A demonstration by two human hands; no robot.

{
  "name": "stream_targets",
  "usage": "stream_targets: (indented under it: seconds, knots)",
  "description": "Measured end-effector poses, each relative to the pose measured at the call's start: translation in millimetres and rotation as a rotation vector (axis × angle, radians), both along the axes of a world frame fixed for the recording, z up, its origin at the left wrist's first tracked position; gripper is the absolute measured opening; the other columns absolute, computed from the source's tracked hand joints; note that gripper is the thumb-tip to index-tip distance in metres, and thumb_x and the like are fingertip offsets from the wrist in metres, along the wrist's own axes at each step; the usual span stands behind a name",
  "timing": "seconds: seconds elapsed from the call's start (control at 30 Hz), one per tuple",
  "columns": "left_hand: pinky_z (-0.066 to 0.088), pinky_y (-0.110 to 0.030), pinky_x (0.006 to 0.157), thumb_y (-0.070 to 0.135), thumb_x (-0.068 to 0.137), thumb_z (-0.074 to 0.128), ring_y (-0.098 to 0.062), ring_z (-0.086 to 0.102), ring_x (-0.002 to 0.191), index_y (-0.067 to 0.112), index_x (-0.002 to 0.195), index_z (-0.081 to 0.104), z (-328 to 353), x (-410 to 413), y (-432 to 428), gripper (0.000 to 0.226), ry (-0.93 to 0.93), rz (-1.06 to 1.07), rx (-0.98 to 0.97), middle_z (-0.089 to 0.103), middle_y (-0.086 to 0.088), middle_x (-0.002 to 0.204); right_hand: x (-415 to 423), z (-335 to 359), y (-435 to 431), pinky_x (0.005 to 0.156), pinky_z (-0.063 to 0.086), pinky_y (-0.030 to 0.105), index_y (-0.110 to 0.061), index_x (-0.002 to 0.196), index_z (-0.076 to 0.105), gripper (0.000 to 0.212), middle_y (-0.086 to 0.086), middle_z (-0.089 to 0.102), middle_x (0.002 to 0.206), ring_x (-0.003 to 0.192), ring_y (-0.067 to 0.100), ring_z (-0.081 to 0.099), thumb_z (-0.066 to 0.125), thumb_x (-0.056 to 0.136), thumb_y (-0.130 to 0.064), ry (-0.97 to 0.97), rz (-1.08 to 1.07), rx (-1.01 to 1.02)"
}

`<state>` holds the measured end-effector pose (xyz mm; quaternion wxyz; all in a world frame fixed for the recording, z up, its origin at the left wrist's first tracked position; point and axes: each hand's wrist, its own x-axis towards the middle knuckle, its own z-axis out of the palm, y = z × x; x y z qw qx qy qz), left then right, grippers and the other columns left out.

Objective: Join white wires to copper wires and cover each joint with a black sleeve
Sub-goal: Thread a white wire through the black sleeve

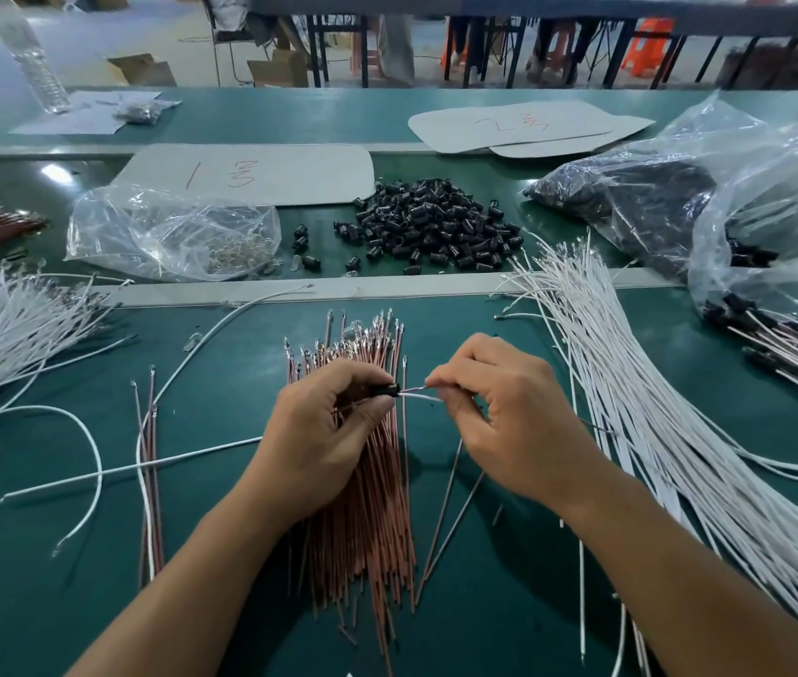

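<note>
My left hand [323, 432] pinches a small black sleeve [385, 389] above a bundle of copper wires [367, 530] lying on the green table. My right hand [504, 412] pinches a white wire and a copper wire together [419, 394]; their ends run into the sleeve. The two hands are a few centimetres apart. A heap of loose black sleeves [436, 227] lies beyond the bundle. White wires [655, 422] fan out on the right, with another bunch of white wires [6, 329] at the left edge.
A clear bag of small metal parts [172, 232] sits back left. Plastic bags [753, 197] with dark parts and finished sleeved wires [778, 334] lie at the right. Cardboard sheets [250, 173] and a water bottle [28, 56] stand farther back. Loose wires [147, 471] lie left of my arms.
</note>
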<state>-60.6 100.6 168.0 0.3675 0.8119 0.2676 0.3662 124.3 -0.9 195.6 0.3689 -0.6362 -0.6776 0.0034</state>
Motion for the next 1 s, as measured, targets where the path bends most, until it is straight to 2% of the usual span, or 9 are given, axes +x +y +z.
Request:
stream_targets:
  seconds: [0.17,0.27,0.37,0.57,0.63,0.73,0.8,0.9,1.0]
  knots:
    - [0.054,-0.033,0.076,0.004,0.087,0.074,-0.012,0.066,0.082,0.013,0.101,0.071,2,2,-5,0.017,0.026,-0.026,0.038,0.070,0.007,0.088,-6,-1,1,0.071,0.051,0.036,-0.008,0.101,0.078,0.011,0.003,0.063,0.085,0.078,0.018,0.059,0.070,0.093,-0.006,0.003,0.034,-0.005]
    - [0.055,-0.032,0.077,0.004,0.087,0.074,-0.012,0.067,0.083,0.009,0.102,0.072,3,3,-6,0.016,0.031,-0.040,0.042,0.071,0.005,0.089,-8,-2,1,0.067,0.050,0.032,-0.009,0.105,0.079,0.014,0.001,0.063,0.082,0.074,0.015,0.058,0.072,0.092,-0.008,0.011,0.069,-0.013]
    - [0.055,-0.025,0.078,0.002,0.085,0.076,-0.006,0.068,0.084,0.010,0.100,0.072,4,4,-7,0.018,0.020,-0.046,0.034,0.071,0.008,0.090,-8,-3,1,0.075,0.055,0.026,-0.009,0.112,0.076,0.024,-0.002,0.072,0.086,0.076,0.009,0.065,0.077,0.088,-0.008,0.077,0.062,0.012]
    - [0.053,-0.013,0.079,0.003,0.077,0.082,-0.003,0.071,0.085,0.024,0.103,0.066,2,3,-8,0.037,-0.014,-0.029,-0.004,0.073,0.011,0.089,-9,-2,1,0.080,0.054,0.017,-0.009,0.118,0.073,0.031,-0.003,0.075,0.092,0.081,0.004,0.068,0.077,0.087,-0.015,0.104,0.086,-0.055]
    - [0.054,-0.015,0.077,0.005,0.076,0.084,-0.003,0.071,0.082,0.029,0.097,0.066,2,3,-7,0.037,-0.023,-0.012,0.038,0.073,0.012,0.086,0,0,0,0.079,0.049,0.017,-0.012,0.113,0.075,0.024,-0.005,0.070,0.092,0.082,0.005,0.063,0.076,0.089,-0.017,0.085,0.050,-0.111]
    - [0.055,-0.026,0.074,0.009,0.079,0.083,-0.008,0.069,0.080,0.029,0.090,0.068,2,3,-3,0.028,-0.019,0.017,0.120,0.070,0.013,0.087,11,2,0,0.079,0.047,0.018,-0.011,0.100,0.076,0.011,-0.006,0.068,0.089,0.082,0.005,0.061,0.075,0.089,-0.009,0.110,0.005,-0.120]
    - [0.055,-0.032,0.073,0.009,0.080,0.082,-0.009,0.068,0.081,0.027,0.092,0.070,0,3,-3,0.024,-0.014,-0.014,0.133,0.069,0.013,0.087,10,4,-1,0.083,0.047,0.018,-0.014,0.103,0.076,0.012,-0.008,0.069,0.093,0.087,0.005,0.062,0.074,0.091,-0.012,0.130,0.040,-0.147]
    - [0.055,-0.033,0.073,0.010,0.081,0.081,-0.009,0.068,0.081,0.027,0.093,0.069,-1,3,-3,0.024,-0.008,-0.023,0.157,0.069,0.013,0.087,7,2,-1,0.086,0.042,0.021,-0.020,0.108,0.072,0.014,-0.012,0.062,0.098,0.094,0.007,0.055,0.068,0.096,-0.026,0.030,0.099,-0.260]
    - [0.055,-0.031,0.073,0.015,0.082,0.079,-0.010,0.068,0.082,0.027,0.093,0.069,-1,1,1,0.019,-0.026,0.004,0.154,0.069,0.013,0.088,11,1,-3,0.081,0.043,0.029,-0.017,0.103,0.075,0.011,-0.008,0.061,0.093,0.089,0.012,0.054,0.068,0.097,-0.019,-0.001,0.074,-0.228]
